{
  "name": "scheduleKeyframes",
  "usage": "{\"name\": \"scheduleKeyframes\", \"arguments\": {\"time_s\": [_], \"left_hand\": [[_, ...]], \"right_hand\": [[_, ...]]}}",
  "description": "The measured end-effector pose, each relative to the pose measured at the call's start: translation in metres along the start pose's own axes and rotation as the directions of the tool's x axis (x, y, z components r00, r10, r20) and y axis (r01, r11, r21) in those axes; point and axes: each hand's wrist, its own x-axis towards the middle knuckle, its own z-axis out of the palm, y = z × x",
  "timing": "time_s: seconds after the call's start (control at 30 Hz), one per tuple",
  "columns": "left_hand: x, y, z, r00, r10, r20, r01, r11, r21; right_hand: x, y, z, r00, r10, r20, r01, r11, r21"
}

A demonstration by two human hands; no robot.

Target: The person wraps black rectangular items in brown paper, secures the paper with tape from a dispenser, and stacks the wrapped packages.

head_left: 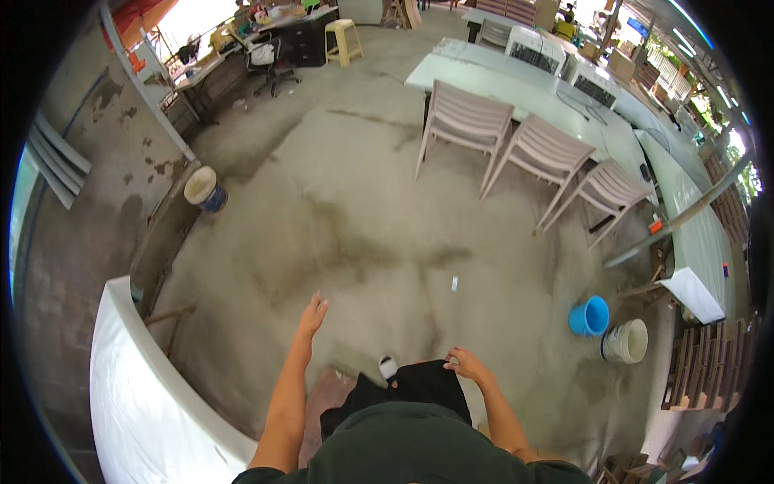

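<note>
My left hand is held out over the concrete floor, fingers stretched and a little apart, with nothing in it. My right hand hangs beside the right leg of my black shorts. Its fingers are loosely bent and apart, and no object shows in them; whether they touch the cloth I cannot tell. Between the hands, the tip of one white shoe or sandal shows below the shorts. A small white piece lies on the floor ahead, away from both hands.
A white-covered table curves along the near left. Plastic chairs line a long white table at the far right. A blue bucket and a white bucket stand right; another bucket is by the left wall.
</note>
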Motion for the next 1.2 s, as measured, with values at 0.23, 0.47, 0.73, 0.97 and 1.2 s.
{"name": "scheduleKeyframes", "arguments": {"time_s": [0.23, 0.47, 0.73, 0.97, 1.2], "left_hand": [[0.236, 0.062, -0.037, 0.945, 0.143, 0.294, -0.210, 0.955, 0.211], [0.338, -0.078, -0.092, 0.688, -0.660, 0.301, 0.363, 0.673, 0.645], [0.441, -0.057, -0.102, 0.639, -0.752, 0.164, 0.766, 0.642, -0.038], [0.706, 0.013, -0.128, 0.759, -0.608, 0.234, 0.603, 0.791, 0.101], [1.004, 0.026, -0.332, 0.820, -0.101, 0.563, -0.478, 0.420, 0.772]], "right_hand": [[0.213, -0.029, -0.105, 0.999, -0.044, -0.021, 0.043, 0.997, -0.058], [0.455, -0.031, -0.245, 1.000, -0.018, 0.011, 0.020, 0.972, -0.234], [0.782, -0.123, -0.423, 0.958, -0.252, 0.137, 0.281, 0.918, -0.279], [1.048, -0.112, -0.489, 0.965, -0.255, 0.064, 0.263, 0.941, -0.213], [1.146, -0.110, -0.567, 0.989, 0.073, 0.125, -0.066, 0.996, -0.061]]}}
